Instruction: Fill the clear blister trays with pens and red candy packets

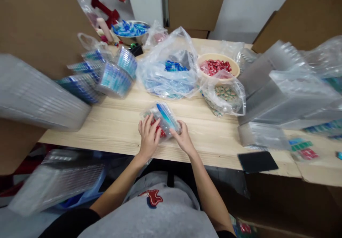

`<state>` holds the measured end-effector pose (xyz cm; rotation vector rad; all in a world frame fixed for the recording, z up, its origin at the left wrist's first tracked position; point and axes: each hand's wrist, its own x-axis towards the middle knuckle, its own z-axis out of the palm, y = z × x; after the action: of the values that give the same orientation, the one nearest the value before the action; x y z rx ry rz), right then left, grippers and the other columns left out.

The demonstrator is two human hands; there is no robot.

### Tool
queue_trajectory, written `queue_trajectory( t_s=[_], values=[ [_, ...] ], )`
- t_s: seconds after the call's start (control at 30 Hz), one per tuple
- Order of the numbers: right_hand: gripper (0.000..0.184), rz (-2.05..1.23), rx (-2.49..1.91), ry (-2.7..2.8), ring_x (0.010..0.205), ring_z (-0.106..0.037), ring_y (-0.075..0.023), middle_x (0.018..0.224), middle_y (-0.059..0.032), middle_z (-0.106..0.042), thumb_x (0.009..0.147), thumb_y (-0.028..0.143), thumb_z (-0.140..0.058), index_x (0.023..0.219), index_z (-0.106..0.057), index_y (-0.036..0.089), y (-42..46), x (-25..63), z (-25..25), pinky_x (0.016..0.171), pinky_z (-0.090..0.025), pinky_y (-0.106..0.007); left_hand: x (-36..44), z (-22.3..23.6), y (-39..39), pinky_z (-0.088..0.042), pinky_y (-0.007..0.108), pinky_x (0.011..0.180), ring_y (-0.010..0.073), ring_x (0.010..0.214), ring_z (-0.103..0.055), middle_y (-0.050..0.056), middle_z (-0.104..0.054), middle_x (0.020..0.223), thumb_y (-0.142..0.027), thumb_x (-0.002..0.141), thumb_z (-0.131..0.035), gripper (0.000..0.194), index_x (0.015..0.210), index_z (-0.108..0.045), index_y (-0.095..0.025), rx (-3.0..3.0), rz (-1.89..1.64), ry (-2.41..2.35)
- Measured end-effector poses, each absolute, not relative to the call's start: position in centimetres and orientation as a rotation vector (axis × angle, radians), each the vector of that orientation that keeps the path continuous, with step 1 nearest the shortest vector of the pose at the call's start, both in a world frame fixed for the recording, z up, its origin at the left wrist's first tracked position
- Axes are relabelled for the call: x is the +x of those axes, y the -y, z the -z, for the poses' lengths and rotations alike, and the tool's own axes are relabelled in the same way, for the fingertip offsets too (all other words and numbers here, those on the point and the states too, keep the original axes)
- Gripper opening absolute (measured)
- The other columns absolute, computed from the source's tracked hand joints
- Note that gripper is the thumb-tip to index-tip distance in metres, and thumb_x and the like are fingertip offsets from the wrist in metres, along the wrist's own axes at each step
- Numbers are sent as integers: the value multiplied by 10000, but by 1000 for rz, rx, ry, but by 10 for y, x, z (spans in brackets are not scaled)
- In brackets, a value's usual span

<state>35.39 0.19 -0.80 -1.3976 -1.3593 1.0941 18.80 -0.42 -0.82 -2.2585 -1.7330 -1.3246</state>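
Observation:
A clear plastic case [163,118] lies on the wooden table [114,127] near its front edge, with a blue item and red packets inside it. My left hand [148,136] rests flat on the case's left side, fingers stretched over the red packets. At the case's right corner, my right hand [183,138] has its fingers curled and pressed against the plastic.
Filled clear cases [107,76] are stacked at the left. A plastic bag of blue items [168,76], a bowl of red packets [217,65] and a bag of small sweets [226,95] sit behind. Empty clear trays [283,95] pile at the right, a dark phone [257,161] near the edge.

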Motion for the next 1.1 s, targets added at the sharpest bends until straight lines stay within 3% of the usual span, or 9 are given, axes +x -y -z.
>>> queue_trajectory(
  t_s=[0.23,0.47,0.6,0.7,0.83,1.0,1.1],
  values=[
    [706,-1250,-1331,1498,1298,-412,-295,1337,-161,-461,718,622,-643,1247,-431,206,-20,272,3,1109,-321,-472,140,16,3,-225,546,1159,256,1450,-229,151,-385,1490,-331,987,-357,446,1414,-399,-208,-2056,1371,1920],
    [883,-1535,-1241,1678,1345,-373,-317,1420,-197,-387,697,713,-605,1342,-353,164,-36,217,-7,1114,-303,-468,66,8,-13,-341,579,1071,331,1344,-403,197,-489,1392,-477,915,-496,492,1319,-486,-195,-1887,1401,2059],
    [854,-1552,-1199,1659,1310,-431,-319,1401,-194,-433,708,692,-636,1337,-391,170,-48,198,1,1101,-324,-494,37,0,-27,-352,571,1065,343,1325,-421,190,-463,1413,-495,875,-551,473,1249,-565,-206,-1876,1401,2181],
    [879,-1552,-1236,1542,1333,-410,-316,1445,-196,-394,716,694,-627,1374,-374,169,-60,192,10,1118,-303,-503,26,-5,-42,-367,551,1067,323,1329,-427,178,-470,1410,-487,881,-540,479,1266,-562,-203,-2060,1392,2211],
    [1035,-1551,-1216,1461,1430,-257,-292,1539,-184,-257,685,720,-632,1462,-257,148,-78,189,16,1179,-195,-467,24,-7,-70,-333,523,1108,295,1378,-374,160,-428,1459,-444,885,-535,491,1312,-518,-201,-2295,1406,2152],
    [1077,-1519,-1277,1304,1418,-285,-308,1510,-163,-338,617,802,-604,1435,-340,153,-115,194,10,1174,-218,-472,31,-1,-97,-322,514,1118,285,1376,-380,157,-440,1454,-419,886,-538,417,1236,-549,-194,-2250,1552,2141],
    [1069,-1525,-1324,1249,1437,-242,-314,1542,-137,-289,648,857,-491,1455,-319,176,-136,197,8,1167,-224,-506,34,5,-101,-308,489,1137,261,1374,-387,137,-453,1445,-402,929,-462,350,1194,-583,-207,-2247,1650,2131]
  ],
)
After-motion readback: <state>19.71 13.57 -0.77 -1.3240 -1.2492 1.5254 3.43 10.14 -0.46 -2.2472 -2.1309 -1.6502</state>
